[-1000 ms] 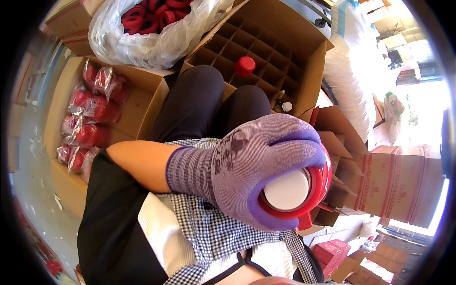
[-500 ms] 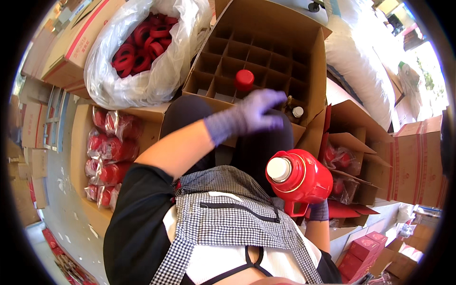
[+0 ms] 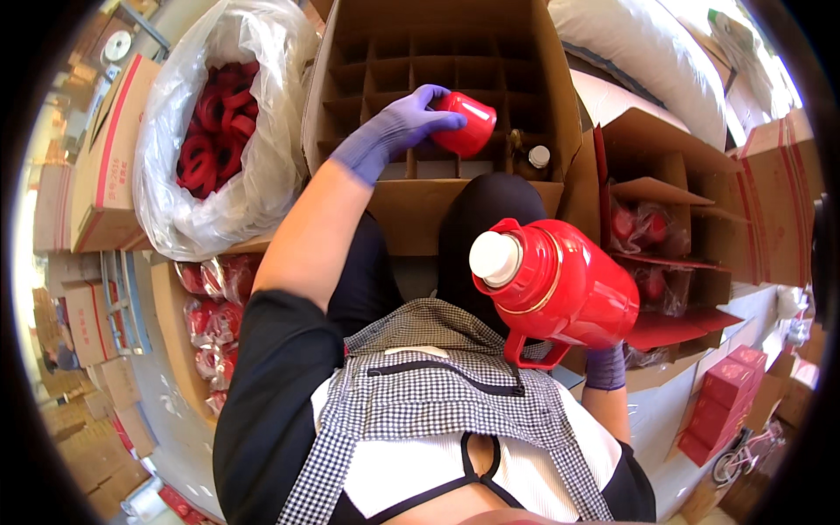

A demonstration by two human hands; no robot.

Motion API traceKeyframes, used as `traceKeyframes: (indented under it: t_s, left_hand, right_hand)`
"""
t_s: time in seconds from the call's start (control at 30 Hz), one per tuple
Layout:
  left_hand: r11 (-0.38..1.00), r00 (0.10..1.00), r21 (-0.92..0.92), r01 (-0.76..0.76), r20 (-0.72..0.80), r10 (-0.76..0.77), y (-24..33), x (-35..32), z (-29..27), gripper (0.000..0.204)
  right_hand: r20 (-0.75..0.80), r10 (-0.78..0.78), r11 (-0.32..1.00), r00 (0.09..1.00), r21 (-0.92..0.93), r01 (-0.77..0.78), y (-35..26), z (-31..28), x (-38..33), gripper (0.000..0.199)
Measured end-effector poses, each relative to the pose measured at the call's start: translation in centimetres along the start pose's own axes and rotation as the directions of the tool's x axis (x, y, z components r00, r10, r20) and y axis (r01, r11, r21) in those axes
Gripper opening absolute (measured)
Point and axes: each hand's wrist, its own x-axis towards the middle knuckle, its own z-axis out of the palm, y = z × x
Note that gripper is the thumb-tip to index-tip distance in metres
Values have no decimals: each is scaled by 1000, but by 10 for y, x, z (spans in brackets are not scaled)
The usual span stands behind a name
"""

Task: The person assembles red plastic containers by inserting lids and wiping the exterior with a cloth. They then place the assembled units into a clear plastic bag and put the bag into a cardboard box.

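In a purple glove, my left hand (image 3: 407,127) grips a red cup-shaped lid (image 3: 466,125) from its left side, above the front of the divided carton. A large red thermos flask (image 3: 573,284) with a white stopper (image 3: 496,259) and a red side handle (image 3: 534,353) lies tilted, its mouth toward the upper left. My right hand (image 3: 604,367), also gloved, holds the flask from below and behind; the flask hides its fingers.
The divided carton (image 3: 437,194) stands ahead, with a white-capped bottle (image 3: 537,159) in a front-right cell. On the left are a plastic bag (image 3: 284,122) of red rings (image 3: 223,131) and a box of wrapped red parts (image 3: 210,324). Partitioned boxes (image 3: 674,166) stand to the right.
My left hand has closed on the red lid and lifted it from the carton. The flask now appears slightly higher and lies more sideways. The view has shifted.
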Motion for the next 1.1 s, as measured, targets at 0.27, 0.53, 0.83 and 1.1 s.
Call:
traceKeyframes:
  t_s: [0.27,0.53,0.83,1.1]
  left_hand:
    - [958,952,-208,196,273,-136,27,-195,49,87]
    - [746,767,217,-629,331,550,39,-246,65,101]
    - [501,635,455,-737,210,743,27,-268,91,80]
    - [669,632,-101,-737,-455,627,10,-285,66,95]
  right_hand:
    - [26,-69,998,997,-8,69,3,6,-10,52]
    - [57,-149,988,987,-39,151,-8,1,-17,50]
    - [173,-164,968,971,-163,192,-26,6,-14,48]
    - [370,-368,697,853,-497,516,-89,38,55,46]
